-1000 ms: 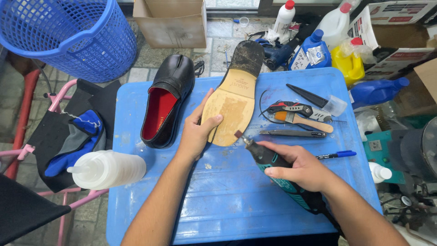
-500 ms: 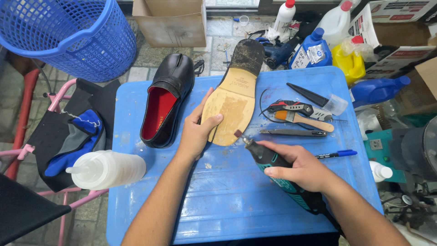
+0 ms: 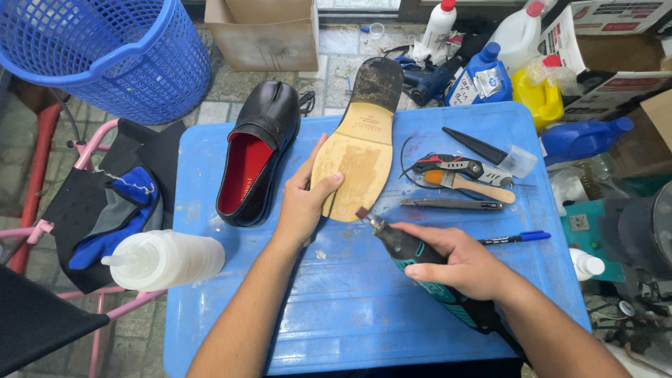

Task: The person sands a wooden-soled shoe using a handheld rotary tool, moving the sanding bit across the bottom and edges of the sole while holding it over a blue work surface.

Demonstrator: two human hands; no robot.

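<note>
Left hand (image 3: pixel 302 203): grips the toe end of the upturned shoe, fingers along its left edge, thumb pressed on the tan sole.
Right hand (image 3: pixel 465 262): closed around the rotary tool, forefinger stretched along the body.
Rotary tool (image 3: pixel 413 255): dark body with teal trim, lying slantwise across the table; its small sanding tip points up-left and sits at the toe edge of the sole, touching it or just short, hard to tell.
Upturned shoe (image 3: pixel 360 143): sole-up in the middle of the table, toe toward the person, dark worn heel hanging past the far edge; a scuffed grey patch on the forepart.
Second shoe (image 3: pixel 255 157): black loafer, upright, red lining showing, just left of the first one, left of the left hand.
Table (image 3: pixel 350 329): blue plastic, scratched, with pale dust near the tool tip.
Squeeze bottle (image 3: pixel 164 259): whitish, on its side at the table's left edge, nozzle pointing left.
Blue pen (image 3: pixel 514 238): just beyond the right hand's knuckles.
Hand tools (image 3: pixel 462 178): a brush with wooden handle, a folding knife, a flat metal tool and a black blade, grouped right of the sole.
Basket (image 3: pixel 105 52): blue mesh, off the table, far left.
Bottles (image 3: pixel 514 66): white, blue and yellow jugs on the floor past the far right corner.
</note>
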